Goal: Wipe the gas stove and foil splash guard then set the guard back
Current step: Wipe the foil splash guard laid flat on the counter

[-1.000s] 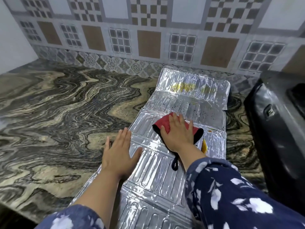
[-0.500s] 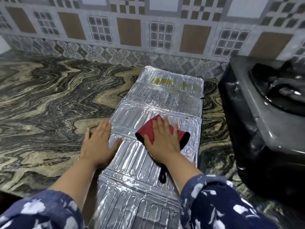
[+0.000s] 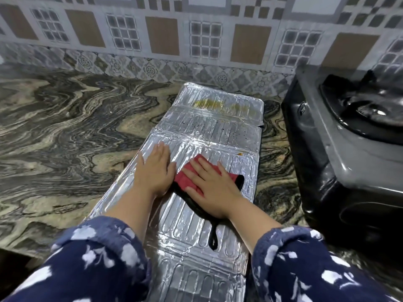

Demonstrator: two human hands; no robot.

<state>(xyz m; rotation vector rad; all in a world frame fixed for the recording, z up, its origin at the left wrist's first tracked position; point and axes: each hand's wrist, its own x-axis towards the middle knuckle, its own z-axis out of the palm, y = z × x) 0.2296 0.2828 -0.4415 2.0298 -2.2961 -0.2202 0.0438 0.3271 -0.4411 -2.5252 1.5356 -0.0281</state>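
The foil splash guard (image 3: 218, 131) lies unfolded flat on the marble counter, running from near the wall toward me. Its far panels carry yellow grease streaks and dark specks. My right hand (image 3: 213, 188) presses flat on a red cloth with a black edge and loop (image 3: 185, 179) in the middle of the guard. Just left of the cloth, my left hand (image 3: 153, 171) rests flat on the foil with straight fingers and touches the cloth's edge. The black gas stove (image 3: 349, 149) stands at the right, its burner partly cut off by the frame.
The swirled marble counter (image 3: 65, 138) stretches wide to the left of the guard. A patterned tile wall (image 3: 163, 40) closes off the back. A narrow strip of counter separates the guard from the stove. The counter's front edge lies at lower left.
My left hand has moved from the guard's left edge onto the foil, up against the cloth. My right hand has slid the cloth slightly toward me and left. The camera has turned right.
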